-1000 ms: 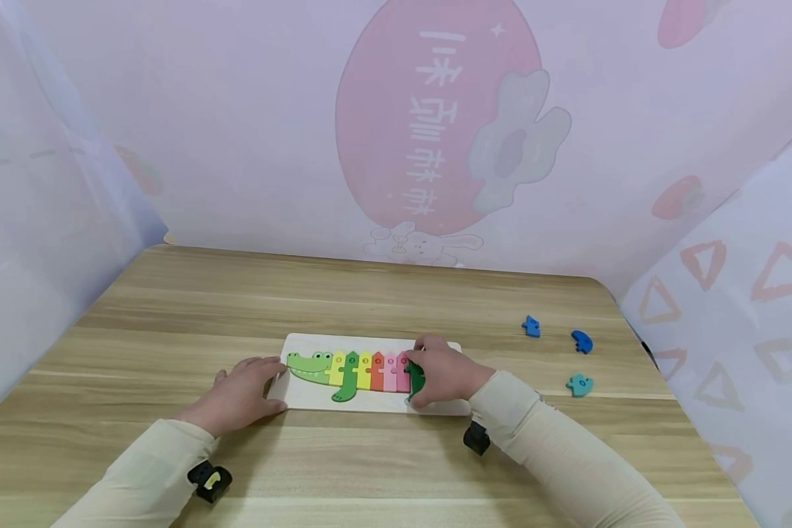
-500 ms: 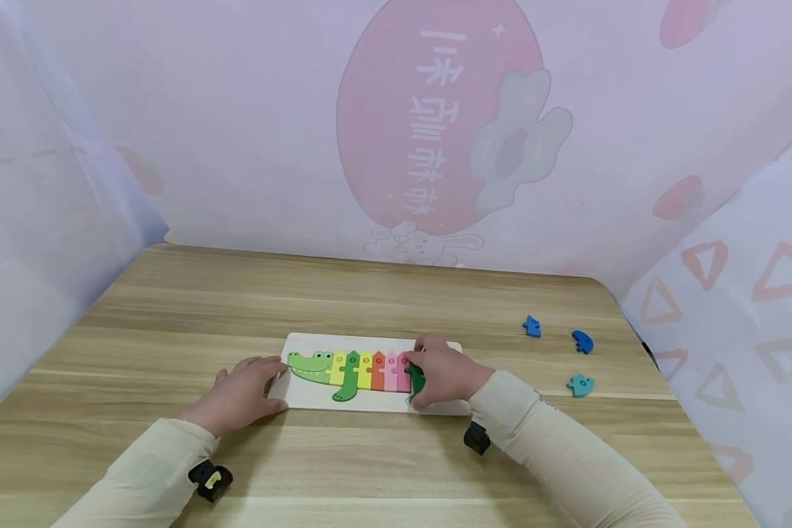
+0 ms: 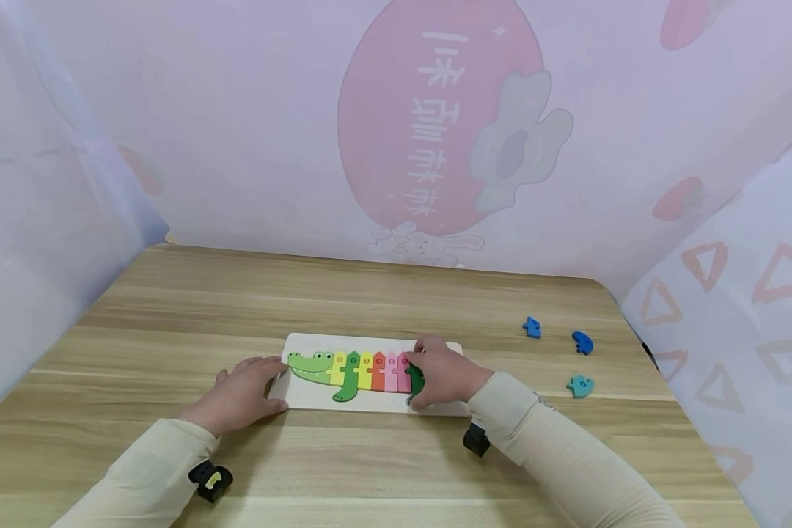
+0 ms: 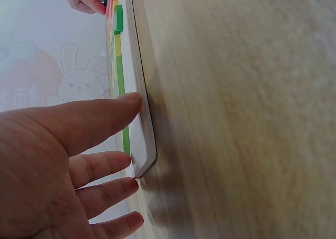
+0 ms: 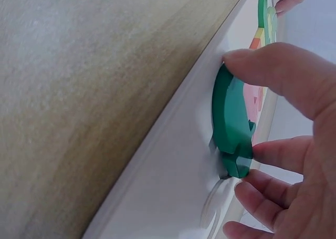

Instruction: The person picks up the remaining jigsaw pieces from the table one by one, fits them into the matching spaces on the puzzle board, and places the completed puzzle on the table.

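The right hand (image 3: 447,374) pinches the dark green piece (image 5: 230,118) at the board (image 3: 376,402), beside the pink pieces (image 3: 391,379); the left hand (image 3: 240,394), fingers loosely spread, touches the board's other end. Pressed crooked, the piece could jam.

On the table (image 3: 343,469), the left hand (image 3: 240,396) is at nine o'clock of the board (image 3: 383,402), the right hand (image 3: 450,372) at three (over its end), loose pieces (image 3: 580,386) farther out.
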The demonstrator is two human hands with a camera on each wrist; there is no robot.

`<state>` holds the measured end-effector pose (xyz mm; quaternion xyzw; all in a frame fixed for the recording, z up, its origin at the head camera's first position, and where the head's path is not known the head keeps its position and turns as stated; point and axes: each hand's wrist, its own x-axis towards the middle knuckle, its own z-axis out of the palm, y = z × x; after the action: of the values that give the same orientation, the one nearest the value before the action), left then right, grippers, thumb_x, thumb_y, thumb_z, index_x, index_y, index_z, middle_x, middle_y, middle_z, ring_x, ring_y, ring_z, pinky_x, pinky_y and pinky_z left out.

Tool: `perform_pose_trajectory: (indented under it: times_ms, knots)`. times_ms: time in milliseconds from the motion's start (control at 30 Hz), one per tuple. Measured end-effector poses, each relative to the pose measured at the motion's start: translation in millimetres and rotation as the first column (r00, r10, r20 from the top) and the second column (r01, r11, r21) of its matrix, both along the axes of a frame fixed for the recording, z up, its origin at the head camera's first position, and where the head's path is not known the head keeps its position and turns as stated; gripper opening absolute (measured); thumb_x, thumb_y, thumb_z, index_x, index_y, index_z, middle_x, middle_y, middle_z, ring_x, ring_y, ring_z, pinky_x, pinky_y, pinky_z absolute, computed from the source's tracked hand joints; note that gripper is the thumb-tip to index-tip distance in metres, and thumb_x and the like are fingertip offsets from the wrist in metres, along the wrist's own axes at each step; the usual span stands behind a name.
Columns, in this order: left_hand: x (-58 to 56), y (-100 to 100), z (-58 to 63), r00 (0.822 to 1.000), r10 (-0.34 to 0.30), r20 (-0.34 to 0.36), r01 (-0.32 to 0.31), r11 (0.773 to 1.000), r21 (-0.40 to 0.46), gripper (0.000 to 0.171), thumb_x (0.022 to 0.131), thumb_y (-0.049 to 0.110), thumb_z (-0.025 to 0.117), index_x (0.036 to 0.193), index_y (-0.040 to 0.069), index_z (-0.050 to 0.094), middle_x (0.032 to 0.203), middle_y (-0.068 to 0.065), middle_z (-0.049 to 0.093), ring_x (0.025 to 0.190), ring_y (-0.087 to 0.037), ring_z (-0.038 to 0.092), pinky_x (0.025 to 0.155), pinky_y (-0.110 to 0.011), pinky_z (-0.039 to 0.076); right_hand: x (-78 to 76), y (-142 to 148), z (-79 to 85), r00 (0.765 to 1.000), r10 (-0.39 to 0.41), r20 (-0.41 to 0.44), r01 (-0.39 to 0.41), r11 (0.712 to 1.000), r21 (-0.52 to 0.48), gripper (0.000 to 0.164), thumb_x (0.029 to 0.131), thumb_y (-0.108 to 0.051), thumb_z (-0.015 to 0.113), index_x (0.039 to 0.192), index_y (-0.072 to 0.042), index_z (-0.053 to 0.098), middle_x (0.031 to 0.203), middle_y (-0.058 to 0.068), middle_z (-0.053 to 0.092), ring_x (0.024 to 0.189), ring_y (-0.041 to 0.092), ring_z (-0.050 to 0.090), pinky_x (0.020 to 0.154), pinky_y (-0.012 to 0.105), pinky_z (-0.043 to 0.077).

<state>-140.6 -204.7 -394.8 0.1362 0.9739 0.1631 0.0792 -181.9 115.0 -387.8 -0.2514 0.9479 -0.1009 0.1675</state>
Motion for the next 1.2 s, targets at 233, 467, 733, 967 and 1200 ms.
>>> perform_pose_trajectory:
  times_ms: [233, 467, 733, 967, 1200]
  knots:
    - [0.1, -0.7, 0.3, 1.0, -0.013, -0.02, 0.013, 1.0, 0.009, 0.056, 0.078, 0.024, 0.079, 0.124, -0.001, 0.06, 0.135, -0.025, 0.052, 0.123, -0.048, 0.045, 0.087, -0.082, 0.028, 1.3, -1.4, 3.0, 1.0, -0.008, 0.015, 0.008, 1.0, -0.004, 0.08, 0.074, -0.036, 0.083, 0.14, -0.006, 0.051, 0.134, 0.011, 0.043, 0.112, 0.021, 0.04, 0.093, 0.032, 0.046]
    - [-0.4, -0.7, -0.1, 1.0, -0.011, -0.015, 0.011, 1.0, 0.007, 0.056, 0.078, 0.024, 0.08, 0.125, -0.001, 0.059, 0.135, -0.024, 0.052, 0.124, -0.048, 0.045, 0.087, -0.081, 0.028, 0.3, -1.2, 0.5, 1.0, -0.02, 0.016, 0.02, 1.0, -0.011, 0.079, 0.073, -0.036, 0.084, 0.139, -0.007, 0.052, 0.134, 0.01, 0.043, 0.112, 0.02, 0.04, 0.093, 0.031, 0.048]
    - [-0.6, -0.8, -0.4, 1.0, -0.012, -0.014, 0.013, 1.0, 0.011, 0.056, 0.078, 0.024, 0.08, 0.124, -0.001, 0.06, 0.134, -0.024, 0.053, 0.123, -0.048, 0.045, 0.087, -0.082, 0.027, -1.9, 0.8, -4.7, 0.999, -0.042, 0.029, 0.043, 0.998, -0.042, 0.077, 0.072, -0.036, 0.084, 0.139, -0.012, 0.052, 0.136, 0.01, 0.042, 0.113, 0.021, 0.041, 0.09, 0.031, 0.049]
    - [-1.0, -1.0, -0.9, 1.0, -0.012, -0.014, 0.013, 1.0, 0.009, 0.056, 0.078, 0.024, 0.08, 0.124, -0.001, 0.06, 0.135, -0.024, 0.053, 0.123, -0.048, 0.045, 0.087, -0.082, 0.027, -2.9, 2.4, -8.5, 0.999, -0.04, 0.028, 0.042, 0.997, -0.066, 0.076, 0.072, -0.036, 0.084, 0.137, -0.012, 0.053, 0.134, 0.01, 0.043, 0.112, 0.02, 0.041, 0.088, 0.031, 0.049]
    - [-1.0, -0.7, -1.0, 1.0, -0.012, -0.015, 0.013, 1.0, 0.003, 0.056, 0.078, 0.024, 0.08, 0.124, -0.001, 0.06, 0.135, -0.024, 0.052, 0.124, -0.048, 0.045, 0.087, -0.081, 0.028, -2.6, 3.2, -8.2, 0.999, -0.041, 0.032, 0.044, 0.996, -0.071, 0.075, 0.072, -0.035, 0.083, 0.137, -0.013, 0.053, 0.13, 0.006, 0.045, 0.109, 0.018, 0.042, 0.086, 0.029, 0.05]
